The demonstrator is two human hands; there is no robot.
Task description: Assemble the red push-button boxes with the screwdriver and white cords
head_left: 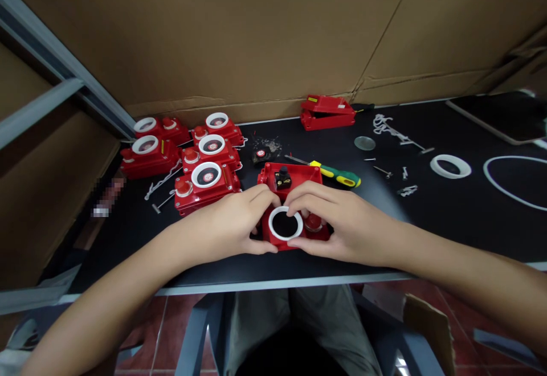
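Both my hands grip a red plastic cover (280,241) with a white ring (285,223) round its black opening, near the table's front edge. My left hand (231,222) clasps its left side with fingers curled over the top. My right hand (337,222) holds its right side, fingertips resting on the ring. Just behind lies an open red box base (290,175) with a small black switch part (282,179) inside. A green and yellow screwdriver (337,174) lies to the right of the base.
Several finished red boxes with white rings (205,179) sit at the left. Another red box (327,112) lies at the back. Loose white rings (450,166), a clear disc (364,143), screws and white plastic bits scatter over the black table (448,222). Cardboard walls stand behind.
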